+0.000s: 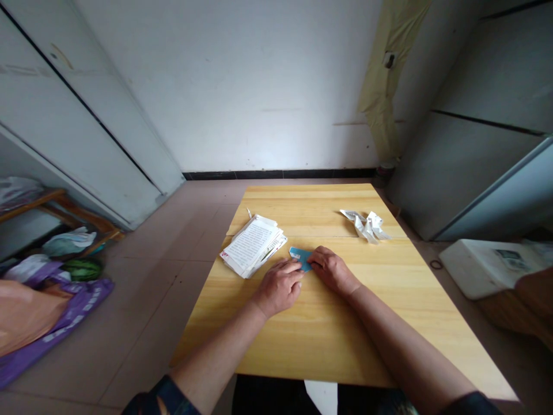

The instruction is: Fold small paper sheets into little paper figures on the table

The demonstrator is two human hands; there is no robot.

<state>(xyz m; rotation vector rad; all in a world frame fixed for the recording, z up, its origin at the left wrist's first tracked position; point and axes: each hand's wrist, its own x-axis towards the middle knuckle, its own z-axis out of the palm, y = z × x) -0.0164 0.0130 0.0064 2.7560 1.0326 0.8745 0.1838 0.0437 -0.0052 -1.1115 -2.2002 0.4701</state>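
Note:
My left hand [279, 286] and my right hand [332, 270] meet at the middle of a pale wooden table [328, 340]. Between them lies a small folded piece of blue paper [301, 257], pressed under the fingers of both hands, its lower part hidden. Just left of my left hand rests a stack of printed paper sheets [253, 246]. Crumpled white paper strips [366, 226] lie farther off, beyond my right hand, and neither hand touches them.
A white box [484, 268] sits on a wooden stand right of the table. Plastic bags, a watermelon [83, 269] and a wooden rack [60, 210] are on the tiled floor at left. White cabinets and a wall surround the table.

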